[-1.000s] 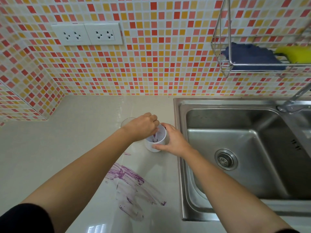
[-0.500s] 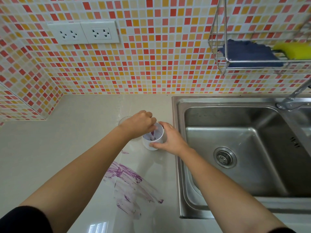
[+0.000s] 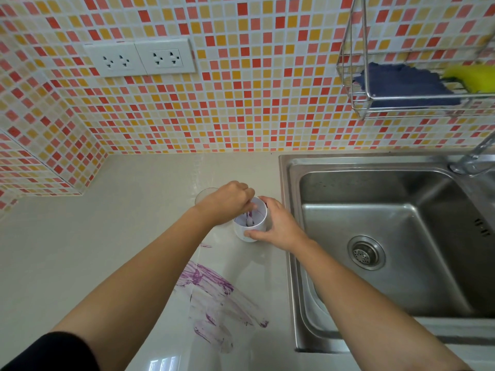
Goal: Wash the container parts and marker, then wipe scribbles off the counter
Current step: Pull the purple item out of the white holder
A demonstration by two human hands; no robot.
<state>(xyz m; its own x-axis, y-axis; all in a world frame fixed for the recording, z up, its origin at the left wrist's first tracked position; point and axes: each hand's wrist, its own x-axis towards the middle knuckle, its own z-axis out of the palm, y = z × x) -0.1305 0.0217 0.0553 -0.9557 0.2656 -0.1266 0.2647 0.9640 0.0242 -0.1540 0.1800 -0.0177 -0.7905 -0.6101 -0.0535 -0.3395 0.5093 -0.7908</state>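
A small white container (image 3: 251,227) stands upright on the pale counter (image 3: 93,250), just left of the sink. Its inside is stained purple. My right hand (image 3: 276,223) grips its right side. My left hand (image 3: 227,200) reaches over the rim with fingers pinched on a purple marker (image 3: 248,218) that stands inside. A clear round part (image 3: 205,195) lies behind my left hand, mostly hidden. Purple scribbles (image 3: 211,298) cover the counter nearer to me.
A steel sink (image 3: 401,236) with a drain strainer (image 3: 365,253) lies to the right, its faucet (image 3: 474,156) at the far right. A wire rack (image 3: 412,97) on the tiled wall holds a blue cloth (image 3: 401,84) and a yellow sponge (image 3: 471,76). Wall outlets (image 3: 139,58) sit above the counter.
Both hands stay on the container. My left fingers have dipped a little deeper over the rim onto the marker. The camera view has shifted slightly.
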